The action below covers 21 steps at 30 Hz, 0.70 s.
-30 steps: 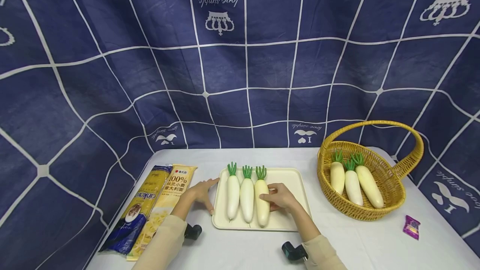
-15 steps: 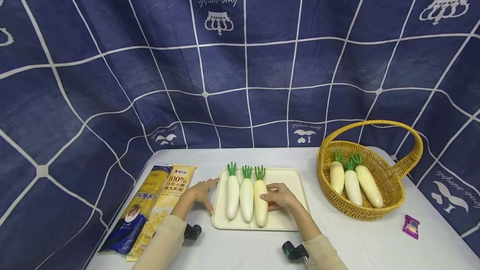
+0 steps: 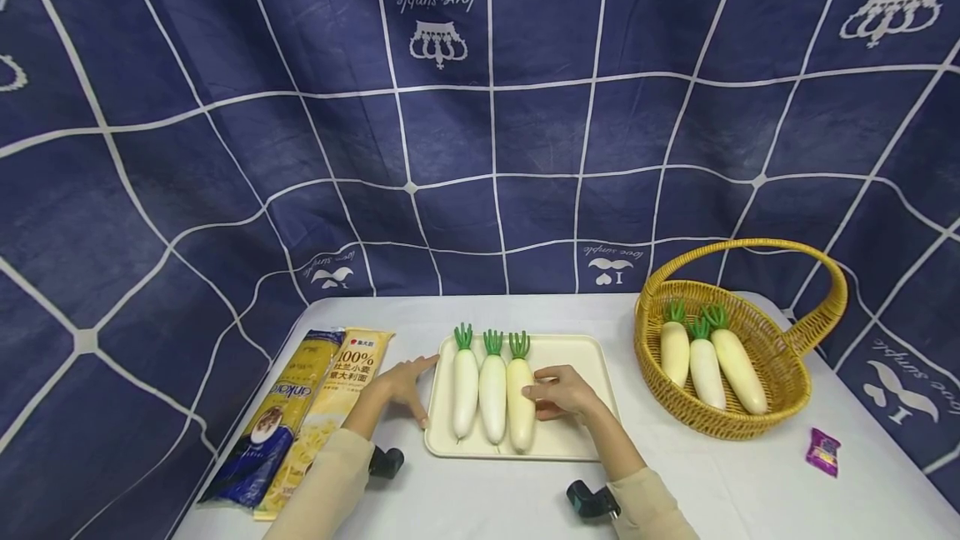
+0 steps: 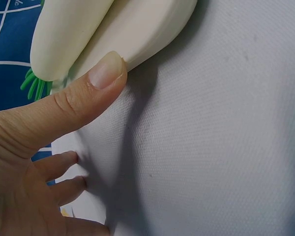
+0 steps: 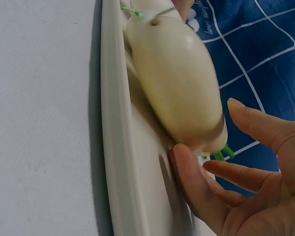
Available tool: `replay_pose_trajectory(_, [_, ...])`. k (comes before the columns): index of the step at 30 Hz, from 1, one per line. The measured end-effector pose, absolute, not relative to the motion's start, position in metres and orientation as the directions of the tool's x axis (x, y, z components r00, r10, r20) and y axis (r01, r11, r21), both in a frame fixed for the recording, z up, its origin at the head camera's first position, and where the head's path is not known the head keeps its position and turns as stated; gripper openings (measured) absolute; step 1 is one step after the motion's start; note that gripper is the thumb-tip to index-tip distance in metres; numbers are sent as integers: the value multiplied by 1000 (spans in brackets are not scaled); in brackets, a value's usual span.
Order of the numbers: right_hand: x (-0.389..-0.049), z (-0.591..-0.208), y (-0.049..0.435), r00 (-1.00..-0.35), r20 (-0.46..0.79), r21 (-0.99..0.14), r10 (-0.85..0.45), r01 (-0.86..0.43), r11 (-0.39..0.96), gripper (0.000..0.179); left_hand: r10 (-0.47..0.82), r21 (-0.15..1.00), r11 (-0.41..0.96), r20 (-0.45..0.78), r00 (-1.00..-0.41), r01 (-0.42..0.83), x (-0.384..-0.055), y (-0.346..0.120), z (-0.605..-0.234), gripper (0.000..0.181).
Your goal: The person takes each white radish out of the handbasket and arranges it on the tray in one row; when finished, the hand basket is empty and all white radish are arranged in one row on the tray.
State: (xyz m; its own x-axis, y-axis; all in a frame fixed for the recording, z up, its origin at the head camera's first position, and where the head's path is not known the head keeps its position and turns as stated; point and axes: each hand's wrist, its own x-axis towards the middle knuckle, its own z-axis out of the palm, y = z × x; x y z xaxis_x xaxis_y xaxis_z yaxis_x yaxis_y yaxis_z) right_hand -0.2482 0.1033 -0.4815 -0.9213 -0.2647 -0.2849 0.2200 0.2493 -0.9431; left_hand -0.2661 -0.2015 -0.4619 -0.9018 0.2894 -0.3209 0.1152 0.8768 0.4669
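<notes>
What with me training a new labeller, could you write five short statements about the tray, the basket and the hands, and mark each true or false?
1. The tray, left of the basket, holds three white radishes. True.
2. The basket holds five radishes. False: it holds three.
3. The left hand is at the tray's left edge. True.
4. Both hands touch the basket. False: neither does; the right hand is at the tray's rightmost radish.
5. Two long packets lie left of the tray. True.

Plain beige sleeves (image 3: 324, 482), rounded black wrist-worn devices (image 3: 387, 463), bare hands (image 3: 567, 392)
</notes>
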Motion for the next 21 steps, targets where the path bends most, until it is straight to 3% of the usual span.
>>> replay_pose_trajectory(12, [-245,-475,119,-940,-281,-939,-195,228,256,63,276,452,886,-332,-902,105,-268,-201,-463,115])
replay_pose_trajectory(21, [-237,-458,144,-958,-190,-936,-216,111,333,65,281,439,891,-327,-902,118,-269,-201,-464,114])
